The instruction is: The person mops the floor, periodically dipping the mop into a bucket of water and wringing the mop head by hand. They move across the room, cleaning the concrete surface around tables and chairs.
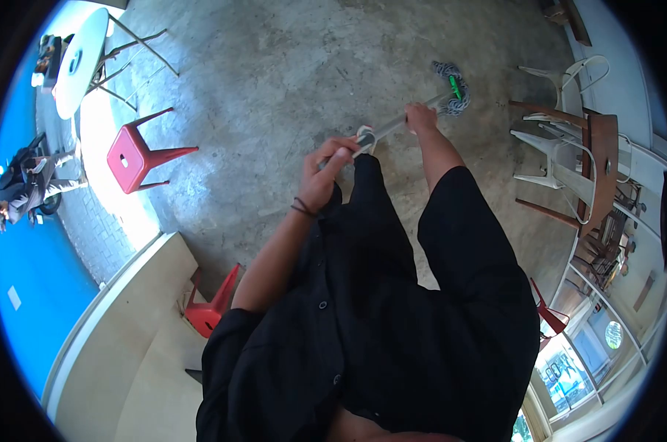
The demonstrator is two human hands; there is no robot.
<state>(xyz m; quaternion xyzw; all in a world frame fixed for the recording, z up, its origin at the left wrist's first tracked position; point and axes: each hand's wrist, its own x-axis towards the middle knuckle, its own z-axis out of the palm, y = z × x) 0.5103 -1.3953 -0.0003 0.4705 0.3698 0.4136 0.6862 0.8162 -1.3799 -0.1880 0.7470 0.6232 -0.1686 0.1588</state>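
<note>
A string mop (451, 105) with a green clamp and grey strands rests its head on the concrete floor, ahead and to the right. Its pale handle (389, 131) runs slantwise back toward my body. My left hand (328, 168), with a dark band at the wrist, is closed round the near end of the handle. Farther down the shaft, closer to the mop head, my right hand (420, 118) is wrapped round it. Part of one foot shows beneath the handle.
Red stools (131, 158) (214, 309) and a white round table (82, 62) stand at left, near a low wall (131, 309). At right are a brown wooden table (602, 169) and white metal chairs (554, 158). A person (32, 188) is outside at far left.
</note>
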